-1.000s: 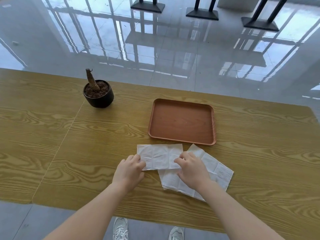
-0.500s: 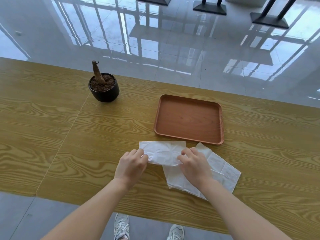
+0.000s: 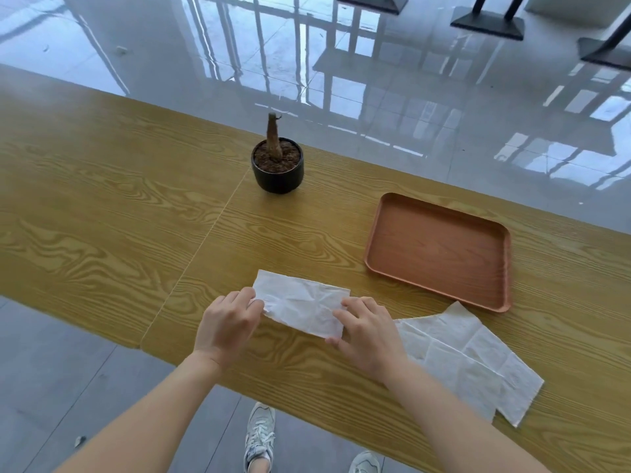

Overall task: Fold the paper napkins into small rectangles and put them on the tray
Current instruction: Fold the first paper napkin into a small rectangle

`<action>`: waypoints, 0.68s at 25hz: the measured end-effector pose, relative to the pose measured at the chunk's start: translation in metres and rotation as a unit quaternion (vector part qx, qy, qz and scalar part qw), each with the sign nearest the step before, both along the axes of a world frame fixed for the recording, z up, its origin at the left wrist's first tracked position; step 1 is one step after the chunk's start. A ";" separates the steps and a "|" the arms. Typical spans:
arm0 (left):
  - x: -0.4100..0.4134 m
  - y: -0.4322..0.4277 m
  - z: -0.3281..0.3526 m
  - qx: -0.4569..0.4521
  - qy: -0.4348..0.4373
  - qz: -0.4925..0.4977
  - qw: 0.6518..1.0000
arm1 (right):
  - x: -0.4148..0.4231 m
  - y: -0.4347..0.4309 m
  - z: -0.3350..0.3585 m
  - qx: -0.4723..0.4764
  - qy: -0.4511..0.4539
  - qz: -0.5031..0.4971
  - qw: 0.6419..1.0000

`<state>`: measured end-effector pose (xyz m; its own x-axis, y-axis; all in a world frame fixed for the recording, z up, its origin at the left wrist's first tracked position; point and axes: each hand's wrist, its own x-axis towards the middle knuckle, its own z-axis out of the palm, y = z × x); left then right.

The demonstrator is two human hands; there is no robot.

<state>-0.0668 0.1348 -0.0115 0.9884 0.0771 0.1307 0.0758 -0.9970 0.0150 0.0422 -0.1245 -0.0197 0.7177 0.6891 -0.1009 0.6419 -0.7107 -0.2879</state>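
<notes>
A white napkin (image 3: pixel 302 307), folded into a long rectangle, lies on the wooden table between my hands. My left hand (image 3: pixel 227 324) pinches its left end. My right hand (image 3: pixel 367 331) holds its right end, thumb under the near corner and fingers on top. To the right, unfolded white napkins (image 3: pixel 467 360) lie flat in a loose stack, part of them hidden under my right wrist. The brown tray (image 3: pixel 440 249) sits beyond them at the right with nothing on it.
A small black pot (image 3: pixel 278 169) with soil and a bare stem stands at the table's far edge, left of the tray. A seam (image 3: pixel 201 247) runs across the wooden table. Shiny floor and table bases lie beyond; my shoes show below the near edge.
Both hands have pulled the folded napkin off the stack and to the left, so it no longer overlaps the other napkins. The view has swung left, shifting tray and stack to the right.
</notes>
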 end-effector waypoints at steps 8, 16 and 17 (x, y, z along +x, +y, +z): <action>-0.015 0.011 -0.029 -0.088 0.100 0.027 0.991 | 0.018 0.036 -0.001 0.026 -0.012 -0.074 0.997; -0.021 0.005 -0.060 -0.070 0.134 0.085 0.985 | 0.038 0.050 -0.007 0.014 0.083 -0.170 0.982; -0.020 0.006 -0.060 -0.073 0.128 0.085 0.985 | 0.040 0.051 -0.006 0.014 0.096 -0.175 0.980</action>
<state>-0.0872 0.1404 -0.0718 0.9588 0.2433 -0.1463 0.2608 -0.9585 0.1151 0.0823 -0.0736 -0.0254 0.8803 0.4078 -0.2424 0.2916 -0.8682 -0.4016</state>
